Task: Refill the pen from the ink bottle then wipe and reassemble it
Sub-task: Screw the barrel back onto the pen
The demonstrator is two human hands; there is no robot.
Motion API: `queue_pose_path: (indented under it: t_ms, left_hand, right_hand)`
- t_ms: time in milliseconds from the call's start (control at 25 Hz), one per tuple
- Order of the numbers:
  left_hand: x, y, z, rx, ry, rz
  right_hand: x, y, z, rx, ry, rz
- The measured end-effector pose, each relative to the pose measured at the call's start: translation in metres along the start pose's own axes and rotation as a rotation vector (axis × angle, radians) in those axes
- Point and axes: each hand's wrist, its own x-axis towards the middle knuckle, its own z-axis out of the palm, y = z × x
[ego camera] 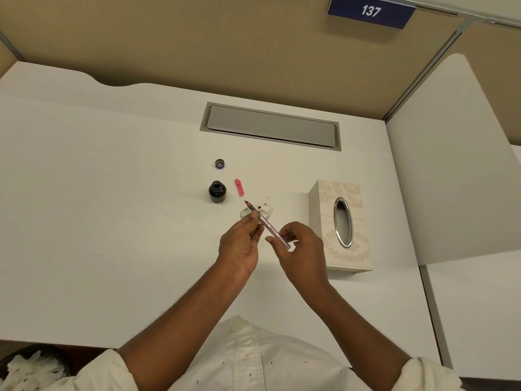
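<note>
- Your white shirt [253, 359] fills the bottom edge, and both forearms reach out over the white desk [112, 193].
- Your left hand [239, 245] pinches the pen [267, 227] near its front end with curled fingertips. Your right hand [303, 251] pinches the rear end between thumb and fingers.
- You hold the pen slanted between both hands, its tip pointing away towards the open ink bottle [217, 191], over an ink-stained crumpled tissue [265, 210].
- Just right of the bottle lies a pink cap [239, 187]; the lid [219, 163] sits beyond the bottle.
- To your right stands a tissue box [341, 224].
</note>
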Motion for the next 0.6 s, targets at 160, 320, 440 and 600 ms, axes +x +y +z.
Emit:
queue_pose_path:
  t_ms: [160, 320, 440, 600]
  left_hand:
    - [0.007, -0.005, -0.008, 0.024, 0.030, 0.016]
    - [0.012, -0.003, -0.015, 0.060, 0.059, 0.031]
    - [0.017, -0.002, -0.022, 0.053, 0.074, 0.015]
    - [0.022, 0.002, -0.025, 0.058, 0.087, -0.009]
  right_hand:
    - [0.003, -0.002, 0.004, -0.060, -0.032, 0.036]
    - [0.004, -0.003, 0.009, -0.067, -0.131, 0.108]
    - [0.005, -0.005, 0.016, -0.076, -0.145, 0.080]
    - [0.005, -0.011, 0.023, -0.132, -0.098, 0.062]
